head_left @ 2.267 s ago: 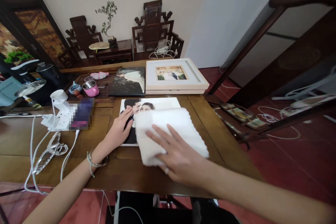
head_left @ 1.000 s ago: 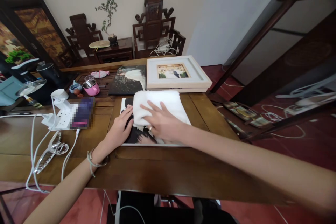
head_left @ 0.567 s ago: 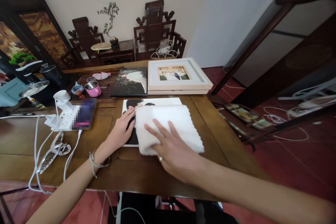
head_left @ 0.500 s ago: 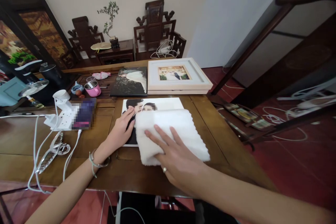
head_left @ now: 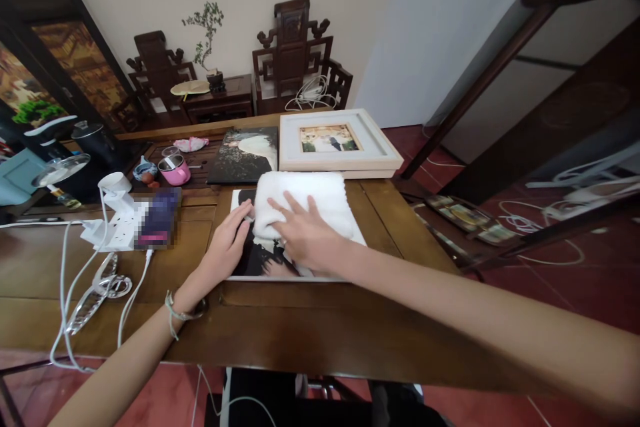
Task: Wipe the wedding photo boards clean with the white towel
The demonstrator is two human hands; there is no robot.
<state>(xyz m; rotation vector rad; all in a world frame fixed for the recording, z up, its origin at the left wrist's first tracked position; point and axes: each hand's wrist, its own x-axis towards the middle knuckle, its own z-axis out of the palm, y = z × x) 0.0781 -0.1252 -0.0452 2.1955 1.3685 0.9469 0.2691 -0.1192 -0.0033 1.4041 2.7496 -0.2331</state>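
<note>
A photo panel [head_left: 257, 267] with a couple's picture lies flat on the wooden table in front of me. My right hand [head_left: 305, 230] holds a folded white towel [head_left: 307, 190] down against it, fingers spread over the cloth. The towel covers the upper and middle part of the picture, so the faces are mostly hidden. Over the panel's left side rests my left hand [head_left: 231, 240], open, its fingers stretched forward beside the towel's edge. A bracelet circles my left wrist.
Behind the panel lie a dark photo panel [head_left: 245, 153] and a light-framed picture [head_left: 335, 163]. To the left are a pink mug [head_left: 175, 170], a power strip [head_left: 120, 223] with trailing white cables and a clear hair claw [head_left: 103, 290]. The table's edge [head_left: 300, 370] runs close to me.
My right hand has pushed the towel away from me and slightly left, uncovering the panel's lower part. My left hand remains at the panel's left side, nearly unmoved.
</note>
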